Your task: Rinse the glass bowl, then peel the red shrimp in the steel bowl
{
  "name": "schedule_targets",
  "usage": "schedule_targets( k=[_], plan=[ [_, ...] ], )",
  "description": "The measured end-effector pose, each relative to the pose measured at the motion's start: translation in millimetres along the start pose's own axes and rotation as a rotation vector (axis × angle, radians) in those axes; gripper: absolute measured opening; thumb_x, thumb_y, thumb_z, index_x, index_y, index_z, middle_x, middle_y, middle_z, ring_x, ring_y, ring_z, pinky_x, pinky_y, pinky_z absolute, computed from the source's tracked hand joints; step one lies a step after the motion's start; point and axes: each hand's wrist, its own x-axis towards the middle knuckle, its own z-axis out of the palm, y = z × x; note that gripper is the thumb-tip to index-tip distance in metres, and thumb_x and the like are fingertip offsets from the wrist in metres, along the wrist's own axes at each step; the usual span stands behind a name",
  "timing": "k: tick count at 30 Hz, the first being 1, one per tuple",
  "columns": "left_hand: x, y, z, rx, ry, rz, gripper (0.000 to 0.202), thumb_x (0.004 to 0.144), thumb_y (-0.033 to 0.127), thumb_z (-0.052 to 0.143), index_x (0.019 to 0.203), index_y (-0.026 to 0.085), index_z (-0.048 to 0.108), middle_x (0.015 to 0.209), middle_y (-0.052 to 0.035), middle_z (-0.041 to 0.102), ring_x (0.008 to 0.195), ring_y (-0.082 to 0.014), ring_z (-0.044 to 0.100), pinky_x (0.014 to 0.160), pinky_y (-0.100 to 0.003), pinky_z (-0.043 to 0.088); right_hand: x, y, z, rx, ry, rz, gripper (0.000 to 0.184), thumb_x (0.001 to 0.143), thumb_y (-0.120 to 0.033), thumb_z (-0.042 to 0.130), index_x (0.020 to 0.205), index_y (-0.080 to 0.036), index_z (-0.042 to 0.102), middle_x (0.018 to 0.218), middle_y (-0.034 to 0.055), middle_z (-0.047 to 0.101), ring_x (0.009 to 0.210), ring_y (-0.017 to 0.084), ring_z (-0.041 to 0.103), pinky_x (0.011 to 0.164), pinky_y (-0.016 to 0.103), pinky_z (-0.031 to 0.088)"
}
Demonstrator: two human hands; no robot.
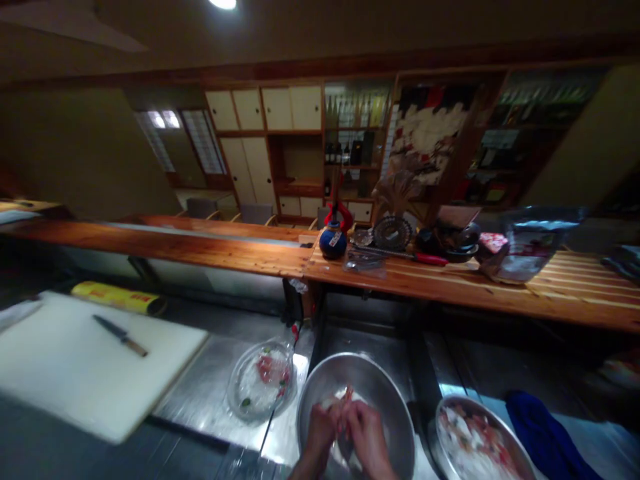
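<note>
Both my hands meet over a large metal bowl (pixel 380 390) at the bottom centre. My left hand (pixel 320 437) and my right hand (pixel 367 437) are closed together on a pinkish shrimp (pixel 346 399) that sticks up between the fingertips. A glass plate (pixel 260 390) with ice and bits of red and green food lies just left of the bowl. To the right is a second metal bowl (pixel 480 437) filled with white and red pieces.
A white cutting board (pixel 75 373) with a knife (pixel 121 335) lies at the left, a yellow box (pixel 115 297) behind it. A wooden counter (pixel 210 250) carries a blue jar (pixel 333 240), bowls and a large glass bowl (pixel 533 243). A blue cloth (pixel 543 433) lies at the right.
</note>
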Motion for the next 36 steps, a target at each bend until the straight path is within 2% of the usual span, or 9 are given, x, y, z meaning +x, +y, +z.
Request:
schedule_targets(
  k=[5, 8, 12, 15, 18, 21, 24, 31, 36],
  plan=[
    [-3, -11, -9.2, -0.178, -0.084, -0.058, 0.029, 0.067, 0.035, 0.073, 0.056, 0.013, 0.058, 0.047, -0.0003, 0.053, 0.041, -0.0080, 0.042, 0.043, -0.023, 0.025, -4, 19, 2, 0.519, -0.073, 0.366, 0.043, 0.074, -0.057, 0.070, 0.061, -0.017, 0.059, 0.050, -0.0009, 0.056, 0.041, 0.009, 0.046, 0.043, 0.021, 0.039],
    [-4, -7, -15.0, -0.289, -0.136, -0.098, 0.032, 0.059, 0.039, 0.078, 0.070, 0.011, 0.065, 0.051, -0.0020, 0.057, 0.043, -0.0095, 0.047, 0.045, -0.022, 0.028, -3, 25, 0, 0.795, -0.138, 0.646, 0.031, 0.070, -0.039, 0.081, 0.068, -0.015, 0.061, 0.056, -0.0023, 0.058, 0.040, 0.004, 0.044, 0.039, 0.014, 0.038],
    [-6, -4, -23.2, -0.391, -0.160, -0.137, 0.038, 0.054, 0.035, 0.081, 0.078, 0.009, 0.068, 0.057, -0.0045, 0.061, 0.046, -0.0088, 0.049, 0.046, -0.020, 0.031, -1, 26, -1, 1.053, -0.196, 0.803, 0.011, 0.076, -0.011, 0.074, 0.081, -0.011, 0.064, 0.065, 0.0015, 0.065, 0.046, 0.003, 0.052, 0.045, 0.010, 0.046],
    [-4, -7, -29.0, -0.432, -0.188, -0.180, 0.038, 0.054, 0.032, 0.083, 0.078, 0.006, 0.069, 0.061, -0.0081, 0.063, 0.047, -0.0082, 0.051, 0.046, -0.019, 0.032, 1, 21, -1, 1.104, -0.250, 0.818, 0.009, 0.078, -0.003, 0.067, 0.083, -0.009, 0.063, 0.068, 0.0023, 0.066, 0.048, 0.002, 0.055, 0.048, 0.007, 0.046],
    [-3, -12, -31.6, -0.459, -0.161, -0.193, 0.038, 0.054, 0.030, 0.085, 0.078, 0.006, 0.068, 0.062, -0.0080, 0.064, 0.047, -0.0076, 0.051, 0.046, -0.018, 0.034, 3, 12, -4, 1.031, -0.254, 0.791, 0.011, 0.079, -0.015, 0.070, 0.087, -0.010, 0.064, 0.067, 0.0028, 0.066, 0.049, 0.006, 0.057, 0.047, 0.012, 0.049],
    [-3, -15, -31.6, -0.485, -0.128, -0.189, 0.033, 0.056, 0.030, 0.084, 0.074, 0.008, 0.065, 0.058, -0.0045, 0.062, 0.045, -0.0063, 0.048, 0.045, -0.017, 0.033, 6, 0, -8, 0.754, -0.267, 0.621, 0.026, 0.074, -0.031, 0.077, 0.087, -0.012, 0.065, 0.073, 0.0041, 0.069, 0.056, 0.011, 0.062, 0.049, 0.020, 0.053],
    [-6, -14, -31.4, -0.515, -0.156, -0.181, 0.033, 0.053, 0.027, 0.084, 0.073, 0.009, 0.065, 0.057, -0.0010, 0.058, 0.046, -0.0054, 0.047, 0.047, -0.017, 0.034, 10, -7, -10, 0.517, -0.215, 0.438, 0.027, 0.064, -0.031, 0.081, 0.070, -0.014, 0.062, 0.060, -0.0005, 0.065, 0.051, 0.010, 0.058, 0.048, 0.019, 0.049],
    [-12, -5, -30.4, -0.518, -0.224, -0.117, 0.028, 0.057, 0.028, 0.083, 0.069, 0.009, 0.066, 0.061, -0.0037, 0.061, 0.051, -0.0070, 0.050, 0.048, -0.018, 0.032, 8, -7, -13, 0.727, -0.314, 0.623, 0.033, 0.058, -0.034, 0.086, 0.069, -0.012, 0.065, 0.065, 0.0036, 0.067, 0.050, 0.008, 0.057, 0.051, 0.018, 0.050],
    [-12, 0, -26.2, -0.507, -0.227, -0.090, 0.026, 0.057, 0.025, 0.082, 0.066, 0.009, 0.063, 0.057, -0.0031, 0.060, 0.049, -0.0075, 0.049, 0.048, -0.019, 0.030, 7, -9, -12, 0.837, -0.373, 0.639, 0.037, 0.058, -0.037, 0.087, 0.076, -0.012, 0.066, 0.068, 0.0039, 0.067, 0.057, 0.009, 0.060, 0.051, 0.015, 0.046]
  ],
)
